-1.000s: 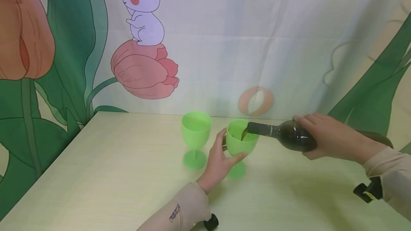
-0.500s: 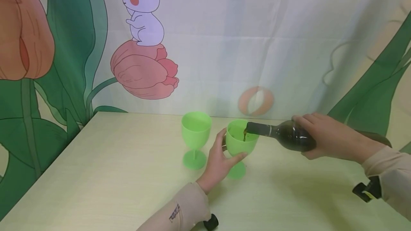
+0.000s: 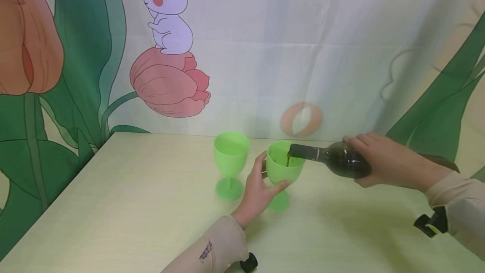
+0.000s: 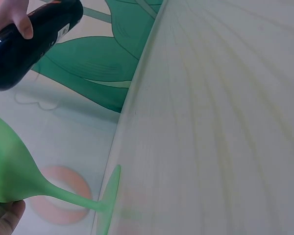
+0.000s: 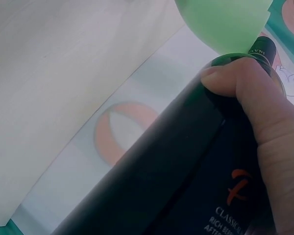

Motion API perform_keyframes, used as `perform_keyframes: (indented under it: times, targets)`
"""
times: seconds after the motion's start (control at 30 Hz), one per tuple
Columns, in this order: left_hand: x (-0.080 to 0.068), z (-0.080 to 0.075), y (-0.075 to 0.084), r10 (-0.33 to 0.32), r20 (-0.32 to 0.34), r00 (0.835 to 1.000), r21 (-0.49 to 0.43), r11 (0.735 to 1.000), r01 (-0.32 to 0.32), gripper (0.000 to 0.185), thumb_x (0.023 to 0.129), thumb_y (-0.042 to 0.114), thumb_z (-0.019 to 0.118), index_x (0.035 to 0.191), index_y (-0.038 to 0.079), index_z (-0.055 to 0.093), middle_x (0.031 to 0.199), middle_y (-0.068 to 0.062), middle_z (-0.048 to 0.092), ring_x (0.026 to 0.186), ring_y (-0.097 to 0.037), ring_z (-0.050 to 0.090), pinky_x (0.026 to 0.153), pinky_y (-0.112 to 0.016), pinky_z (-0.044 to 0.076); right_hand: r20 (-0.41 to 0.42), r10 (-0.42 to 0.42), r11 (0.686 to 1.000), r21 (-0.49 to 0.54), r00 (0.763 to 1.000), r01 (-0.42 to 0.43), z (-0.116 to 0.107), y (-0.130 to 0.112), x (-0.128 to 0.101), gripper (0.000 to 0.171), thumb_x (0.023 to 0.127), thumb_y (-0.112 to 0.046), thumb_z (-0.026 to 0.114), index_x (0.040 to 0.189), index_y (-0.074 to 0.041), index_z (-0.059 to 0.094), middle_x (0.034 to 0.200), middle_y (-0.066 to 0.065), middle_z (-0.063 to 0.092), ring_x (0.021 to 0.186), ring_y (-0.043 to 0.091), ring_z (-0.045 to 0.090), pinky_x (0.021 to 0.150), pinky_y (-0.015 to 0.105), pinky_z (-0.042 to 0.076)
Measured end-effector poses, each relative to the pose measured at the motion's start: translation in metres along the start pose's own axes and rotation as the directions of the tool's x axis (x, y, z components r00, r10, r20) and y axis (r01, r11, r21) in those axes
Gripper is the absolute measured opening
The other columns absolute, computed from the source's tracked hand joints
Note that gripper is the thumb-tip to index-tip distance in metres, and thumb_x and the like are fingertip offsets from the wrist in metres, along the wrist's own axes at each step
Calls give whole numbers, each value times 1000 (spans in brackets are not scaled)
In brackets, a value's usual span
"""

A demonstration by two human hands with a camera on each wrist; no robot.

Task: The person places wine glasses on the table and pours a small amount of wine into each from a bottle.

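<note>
A dark wine bottle point(image 3: 346, 161) lies nearly level in my right hand point(image 3: 394, 161), which grips it around the shoulder. Its neck points left over the rim of a green goblet point(image 3: 284, 172), and a thin dark stream falls from the mouth into the bowl. My left hand point(image 3: 259, 193) holds this goblet by the bowl, thumb in front and fingers behind. In the left wrist view the goblet's stem and foot point(image 4: 110, 200) show at the table surface. A second green goblet point(image 3: 231, 155) stands upright just left of my left hand.
The pale table point(image 3: 132, 205) runs back to a printed cloth point(image 3: 257, 54) with a rabbit and tulips. Small black devices are strapped at both wrists over beige sleeves point(image 3: 212, 247).
The bottle and my right hand have shifted slightly left. The dark stream now falls more steeply into the goblet. My left hand and both goblets look unmoved.
</note>
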State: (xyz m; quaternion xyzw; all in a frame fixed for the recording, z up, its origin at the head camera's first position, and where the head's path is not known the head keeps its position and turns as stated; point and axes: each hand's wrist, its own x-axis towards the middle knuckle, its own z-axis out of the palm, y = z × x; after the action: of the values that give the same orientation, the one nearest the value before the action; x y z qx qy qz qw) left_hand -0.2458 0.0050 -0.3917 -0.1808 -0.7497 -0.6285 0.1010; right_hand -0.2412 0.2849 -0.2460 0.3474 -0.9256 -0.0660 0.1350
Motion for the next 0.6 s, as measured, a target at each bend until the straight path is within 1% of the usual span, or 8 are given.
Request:
perform_keyframes:
  times: [0.17, 0.33, 0.53, 0.6]
  targets:
    - [1, 0, -1, -17, 4, 1000, -1, 1000, 17, 84, 80, 28, 79, 147, 21, 28, 135, -4, 53, 121, -22, 53, 102, -36, 46, -16, -1, 1000, 26, 1000, 1, 2, -2, 1, 78, 55, -29, 87, 121, -5, 53, 98, 3, 63, 89, 20, 58, 72, 40, 53]
    - [0, 0, -2, -28, 6, 1000, -8, 1000, 28, 85, 80, 29, 79, 147, 21, 28, 135, -4, 53, 121, -22, 53, 102, -36, 46, -49, -7, 999, 49, 999, 9, 8, -5, 2, 76, 55, -31, 89, 117, -7, 52, 95, 1, 61, 87, 18, 57, 70, 37, 52]
    - [1, 0, -2, -12, 1, 1000, -14, 1000, 12, 84, 79, 28, 79, 147, 22, 29, 136, -2, 53, 121, -21, 53, 102, -36, 47, -84, 3, 997, 76, 996, 3, 17, -5, 4, 76, 54, -31, 89, 116, -8, 52, 94, 3, 61, 86, 19, 56, 67, 37, 50]
    - [1, 0, -2, -9, -1, 1000, -13, 1000, 9, 84, 80, 28, 79, 147, 21, 29, 136, -2, 52, 121, -21, 53, 102, -36, 47, -105, 5, 997, 78, 995, 3, 19, -4, 4, 78, 53, -30, 89, 117, -6, 51, 94, 5, 61, 86, 21, 57, 65, 38, 51]
